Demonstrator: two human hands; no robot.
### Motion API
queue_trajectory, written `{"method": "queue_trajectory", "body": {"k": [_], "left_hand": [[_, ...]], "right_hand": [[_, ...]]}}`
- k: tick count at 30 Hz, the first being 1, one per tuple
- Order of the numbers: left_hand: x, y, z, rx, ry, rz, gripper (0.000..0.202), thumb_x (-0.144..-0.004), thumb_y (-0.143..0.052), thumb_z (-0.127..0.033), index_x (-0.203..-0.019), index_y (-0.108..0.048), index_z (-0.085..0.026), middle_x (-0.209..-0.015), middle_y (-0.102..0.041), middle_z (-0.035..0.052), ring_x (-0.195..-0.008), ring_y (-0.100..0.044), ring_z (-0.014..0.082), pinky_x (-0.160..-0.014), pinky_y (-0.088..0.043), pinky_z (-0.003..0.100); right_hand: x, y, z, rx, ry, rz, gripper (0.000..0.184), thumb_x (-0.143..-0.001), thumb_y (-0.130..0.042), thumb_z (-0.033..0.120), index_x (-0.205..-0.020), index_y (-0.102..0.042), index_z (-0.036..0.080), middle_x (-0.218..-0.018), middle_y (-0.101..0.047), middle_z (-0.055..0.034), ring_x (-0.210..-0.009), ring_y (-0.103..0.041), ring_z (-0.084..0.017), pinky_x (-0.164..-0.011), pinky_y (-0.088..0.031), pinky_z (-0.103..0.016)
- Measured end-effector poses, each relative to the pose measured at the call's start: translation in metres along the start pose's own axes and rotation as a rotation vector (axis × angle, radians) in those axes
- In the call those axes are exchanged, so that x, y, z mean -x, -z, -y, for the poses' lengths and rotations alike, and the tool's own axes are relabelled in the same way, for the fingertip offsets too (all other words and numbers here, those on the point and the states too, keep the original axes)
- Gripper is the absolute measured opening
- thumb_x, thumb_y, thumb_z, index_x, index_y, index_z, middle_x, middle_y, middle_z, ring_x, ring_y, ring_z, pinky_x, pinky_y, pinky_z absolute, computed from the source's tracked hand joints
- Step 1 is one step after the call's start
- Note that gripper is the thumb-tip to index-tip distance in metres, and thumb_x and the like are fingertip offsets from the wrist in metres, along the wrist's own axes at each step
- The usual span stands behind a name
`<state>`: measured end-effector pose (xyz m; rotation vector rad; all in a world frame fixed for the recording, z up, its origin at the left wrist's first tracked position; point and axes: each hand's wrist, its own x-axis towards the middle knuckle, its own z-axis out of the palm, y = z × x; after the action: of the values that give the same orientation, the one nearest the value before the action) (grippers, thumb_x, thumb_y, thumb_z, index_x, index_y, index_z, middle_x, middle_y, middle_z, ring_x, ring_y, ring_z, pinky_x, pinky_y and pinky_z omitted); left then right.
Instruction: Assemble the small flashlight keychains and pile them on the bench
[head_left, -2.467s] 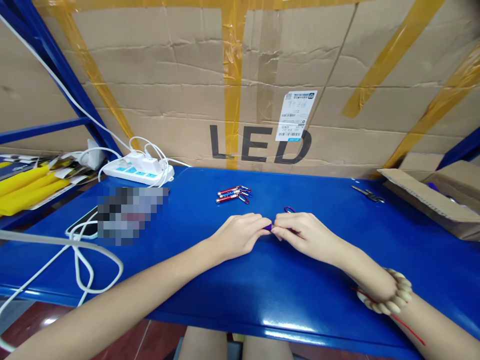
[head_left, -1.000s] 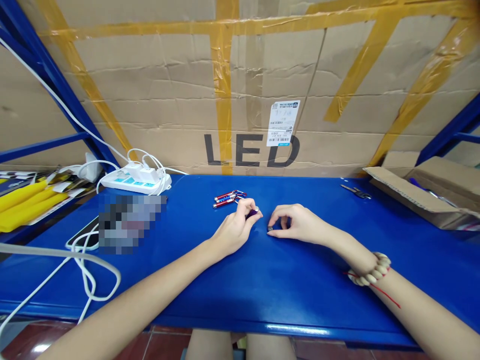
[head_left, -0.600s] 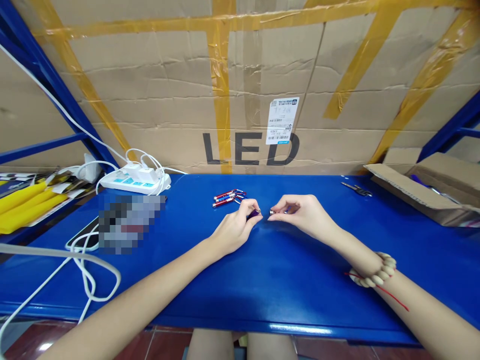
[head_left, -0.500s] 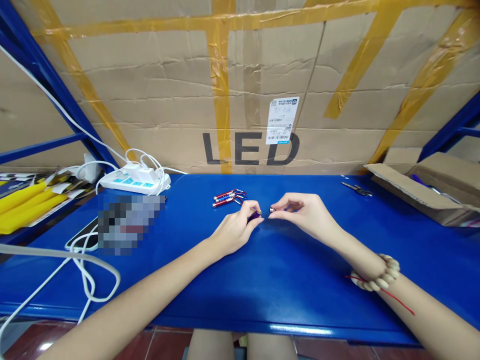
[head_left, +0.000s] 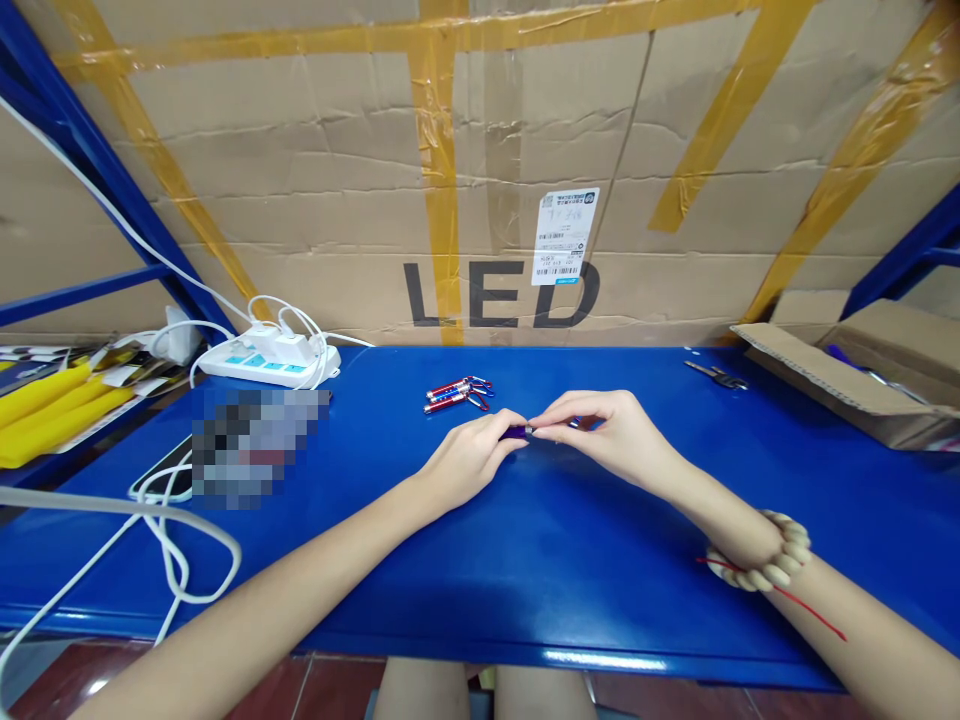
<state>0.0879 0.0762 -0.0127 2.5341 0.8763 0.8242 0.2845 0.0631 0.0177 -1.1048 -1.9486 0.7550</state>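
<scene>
My left hand (head_left: 472, 458) is closed around a small purple tube (head_left: 513, 432), which looks like the body of a mini flashlight. At the tube's right end sits a small silver metal piece (head_left: 529, 429), pinched between the thumb and fingertips of my right hand (head_left: 611, 430). The two hands meet over the middle of the blue table (head_left: 480, 590). Behind my left hand lie red and blue mini flashlights (head_left: 448, 395) with carabiner clips. Something small and shiny shows between my right hand's fingers, too hidden to make out.
A white power strip (head_left: 262, 365) with plugs and cables stands at the back left, near a phone (head_left: 161, 480). Keys (head_left: 716, 375) lie at the back right beside an open cardboard box (head_left: 840, 390). A large taped carton (head_left: 337, 200) walls off the back.
My right hand has moved left, bringing the silver piece against the end of the purple tube. Earlier there was a gap between the hands.
</scene>
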Motion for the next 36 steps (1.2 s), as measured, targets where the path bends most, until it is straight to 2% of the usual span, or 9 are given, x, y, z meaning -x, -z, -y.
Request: {"method": "queue_trajectory", "body": {"k": [5,10,13,18,21,24,29,32,36], "left_hand": [[0.002,-0.002,0.001,-0.12,-0.18,-0.071,0.022,-0.095,-0.035,-0.026,-0.104,-0.051,-0.014,-0.099,-0.063,0.0086,-0.09,-0.06,0.0193,-0.079,-0.047,0.03],[0.005,-0.002,-0.003,-0.143,-0.236,-0.07,0.023,-0.095,-0.035,-0.026,-0.102,-0.053,-0.013,-0.09,-0.064,0.0069,-0.079,-0.061,0.0167,-0.072,-0.047,0.026],[0.006,-0.002,-0.001,-0.184,-0.253,-0.06,0.026,-0.096,-0.031,-0.026,-0.101,-0.053,-0.012,-0.088,-0.064,0.0073,-0.077,-0.06,0.0169,-0.069,-0.047,0.027],[0.008,-0.003,0.005,-0.257,-0.261,0.018,0.029,-0.096,-0.027,-0.025,-0.101,-0.052,-0.012,-0.083,-0.062,0.0066,-0.074,-0.058,0.0167,-0.066,-0.044,0.028],[0.009,-0.002,0.006,-0.33,-0.288,0.045,0.027,-0.096,-0.027,-0.023,-0.102,-0.052,-0.013,-0.082,-0.061,0.0064,-0.074,-0.057,0.017,-0.065,-0.043,0.028],[0.01,-0.001,0.006,-0.381,-0.302,0.048,0.025,-0.095,-0.028,-0.019,-0.104,-0.051,-0.012,-0.083,-0.061,0.0064,-0.074,-0.056,0.0172,-0.064,-0.042,0.029],[0.011,0.001,0.007,-0.422,-0.321,0.051,0.027,-0.092,-0.028,-0.012,-0.103,-0.052,-0.012,-0.085,-0.061,0.0073,-0.074,-0.056,0.0179,-0.063,-0.043,0.03],[0.01,0.002,0.005,-0.365,-0.293,-0.007,0.025,-0.093,-0.03,-0.014,-0.106,-0.051,-0.013,-0.087,-0.062,0.0069,-0.075,-0.057,0.0177,-0.065,-0.045,0.029],[0.005,-0.001,0.003,-0.206,-0.19,-0.083,0.022,-0.094,-0.034,-0.019,-0.107,-0.051,-0.014,-0.095,-0.064,0.0062,-0.085,-0.059,0.0174,-0.075,-0.047,0.029]], "right_hand": [[-0.003,0.003,-0.003,-0.062,-0.152,0.073,0.027,-0.065,-0.07,0.042,-0.073,-0.073,0.016,-0.066,-0.068,-0.0048,-0.056,-0.057,-0.014,-0.052,-0.045,-0.025],[-0.003,0.002,-0.004,-0.119,-0.336,0.147,0.03,-0.059,-0.073,0.041,-0.07,-0.069,0.014,-0.053,-0.062,-0.0022,-0.047,-0.054,-0.012,-0.036,-0.042,-0.02],[-0.001,0.0,-0.003,-0.126,-0.316,0.282,0.03,-0.069,-0.065,0.044,-0.073,-0.066,0.014,-0.061,-0.064,-0.0035,-0.052,-0.059,-0.013,-0.034,-0.044,-0.018],[0.003,-0.002,-0.004,-0.057,-0.151,0.45,0.032,-0.085,-0.047,0.042,-0.075,-0.062,0.016,-0.073,-0.066,-0.0034,-0.056,-0.061,-0.01,-0.038,-0.045,-0.015],[0.005,-0.005,-0.003,-0.015,-0.132,0.442,0.033,-0.085,-0.046,0.042,-0.071,-0.06,0.016,-0.065,-0.063,-0.0017,-0.054,-0.059,-0.009,-0.041,-0.044,-0.014],[0.005,-0.009,-0.001,-0.075,-0.198,0.423,0.035,-0.083,-0.05,0.045,-0.067,-0.059,0.016,-0.058,-0.059,-0.0008,-0.051,-0.057,-0.009,-0.039,-0.043,-0.015],[0.006,-0.016,0.001,-0.457,-0.42,0.47,0.041,-0.071,-0.059,0.055,-0.065,-0.054,0.015,-0.052,-0.053,0.001,-0.046,-0.054,-0.01,-0.033,-0.039,-0.015],[0.005,-0.018,0.001,-0.633,-0.511,0.451,0.043,-0.068,-0.062,0.057,-0.064,-0.051,0.015,-0.052,-0.048,0.0033,-0.046,-0.052,-0.008,-0.03,-0.034,-0.013],[0.003,-0.02,-0.001,-0.618,-0.533,0.366,0.043,-0.067,-0.062,0.058,-0.068,-0.052,0.016,-0.052,-0.046,0.0046,-0.044,-0.051,-0.008,-0.029,-0.034,-0.013]]}}
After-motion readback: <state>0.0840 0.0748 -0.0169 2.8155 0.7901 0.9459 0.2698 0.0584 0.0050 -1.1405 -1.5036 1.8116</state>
